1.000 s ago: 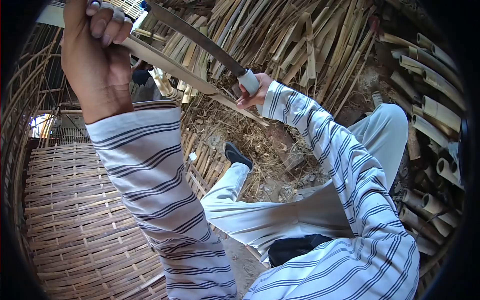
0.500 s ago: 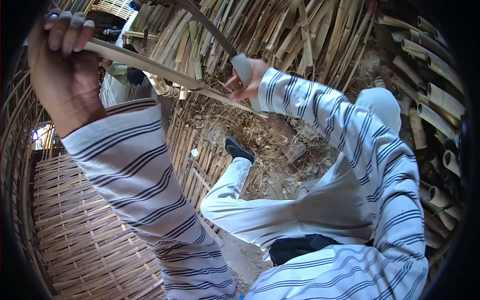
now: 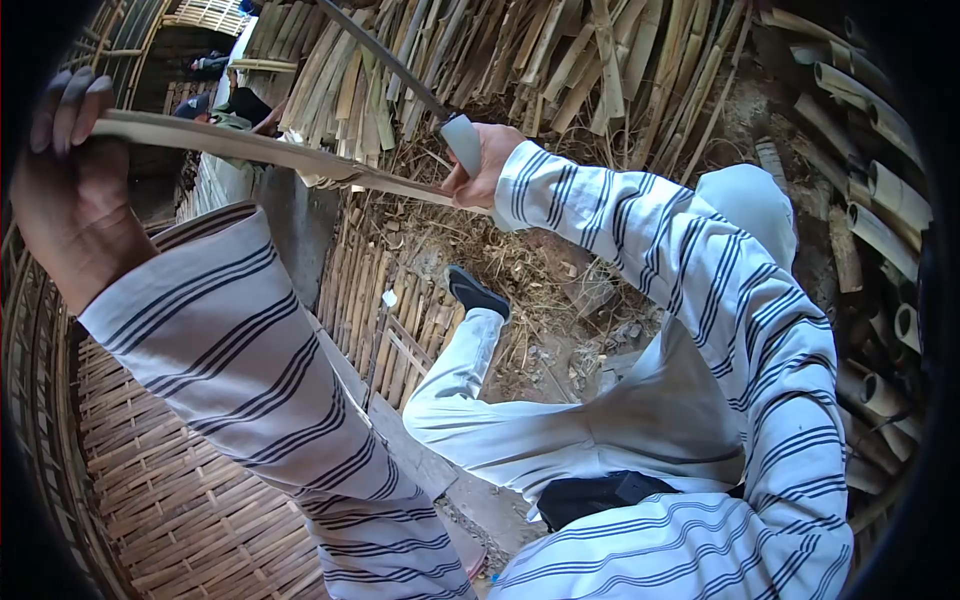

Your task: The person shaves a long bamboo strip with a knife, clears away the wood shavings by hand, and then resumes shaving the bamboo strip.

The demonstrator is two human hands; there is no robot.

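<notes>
My left hand is raised at the far left, its fingers curled over the upper end of a long split bamboo strip. The strip slants down to the right, where its other end reaches my right hand. That hand is closed around the pale grey handle of a long knife. The narrow dark blade points up and left, away from the strip. Whether my right fingers also touch the strip's end is hard to make out.
Split bamboo strips lie heaped at the back. Bamboo poles are stacked at the right. Shavings cover the ground around my sandalled foot. A woven bamboo panel stands at lower left. Another person is partly visible behind the strip.
My left hand has moved further left and slightly down, along with the strip's upper end. My right hand and the knife have shifted a little to the left.
</notes>
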